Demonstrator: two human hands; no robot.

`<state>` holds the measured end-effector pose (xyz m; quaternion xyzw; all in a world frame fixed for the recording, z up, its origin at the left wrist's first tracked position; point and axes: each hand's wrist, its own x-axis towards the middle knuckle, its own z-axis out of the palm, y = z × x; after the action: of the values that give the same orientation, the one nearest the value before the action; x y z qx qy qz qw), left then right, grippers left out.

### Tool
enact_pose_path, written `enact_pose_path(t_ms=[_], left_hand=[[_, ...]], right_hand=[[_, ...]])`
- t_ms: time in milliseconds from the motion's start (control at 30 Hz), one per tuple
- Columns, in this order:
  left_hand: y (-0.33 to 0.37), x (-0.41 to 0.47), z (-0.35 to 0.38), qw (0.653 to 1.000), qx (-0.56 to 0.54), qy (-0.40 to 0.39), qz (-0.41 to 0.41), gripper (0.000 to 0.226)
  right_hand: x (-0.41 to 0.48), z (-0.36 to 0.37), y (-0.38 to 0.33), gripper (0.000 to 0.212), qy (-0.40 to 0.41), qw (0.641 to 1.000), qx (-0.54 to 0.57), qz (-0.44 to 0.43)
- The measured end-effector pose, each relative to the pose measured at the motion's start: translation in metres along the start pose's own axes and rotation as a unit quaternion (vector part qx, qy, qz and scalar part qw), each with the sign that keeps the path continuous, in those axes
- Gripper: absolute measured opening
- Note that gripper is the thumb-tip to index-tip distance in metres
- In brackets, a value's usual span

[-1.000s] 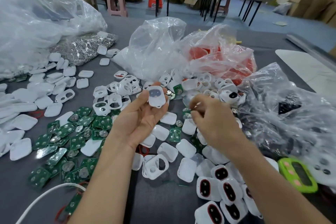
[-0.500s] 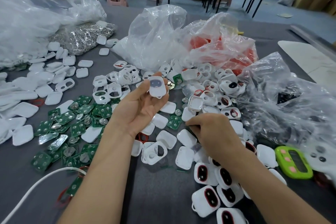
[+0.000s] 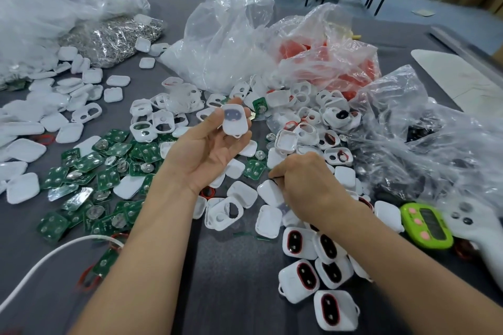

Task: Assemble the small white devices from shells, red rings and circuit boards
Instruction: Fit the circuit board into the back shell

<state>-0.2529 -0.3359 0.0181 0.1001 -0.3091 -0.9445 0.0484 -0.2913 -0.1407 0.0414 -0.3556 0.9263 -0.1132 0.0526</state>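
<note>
White plastic nearest: a handful of finished devices (image 3: 299, 243), red rings already fitted, lying close under the right wrist. Next, right hand (image 3: 307, 185) knuckles-up, fingers curled down into loose shells (image 3: 269, 193); cannot tell whether gripping anything. Left hand (image 3: 206, 144) palm-up beside it, pinching one shell (image 3: 234, 120) between thumb and fingertips, grey oval on its face. Green circuit boards (image 3: 109, 179) heaped left of the left wrist; bagged red rings (image 3: 296, 49) beyond both hands. Looks early yet: most parts unassembled.
</note>
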Motion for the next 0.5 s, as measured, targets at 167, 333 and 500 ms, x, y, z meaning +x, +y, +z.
enact_pose_path(t_ms=[167,333,500], left_hand=[[-0.002,0.0005,0.0022,1.0,0.002,-0.008,-0.001,0.029],[-0.0022,-0.0022,0.0037,1.0,-0.008,-0.012,-0.006,0.029],[-0.0011,-0.0043,0.0043,1.0,-0.009,-0.016,-0.005,0.029]], right_hand=[[0.0019,-0.0026,-0.0018,0.037,-0.016,1.0,-0.005,0.021],[0.0053,-0.0069,-0.0039,0.037,-0.032,0.999,-0.005,0.034],[0.0037,-0.0063,-0.0055,0.035,-0.033,0.999,-0.035,0.015]])
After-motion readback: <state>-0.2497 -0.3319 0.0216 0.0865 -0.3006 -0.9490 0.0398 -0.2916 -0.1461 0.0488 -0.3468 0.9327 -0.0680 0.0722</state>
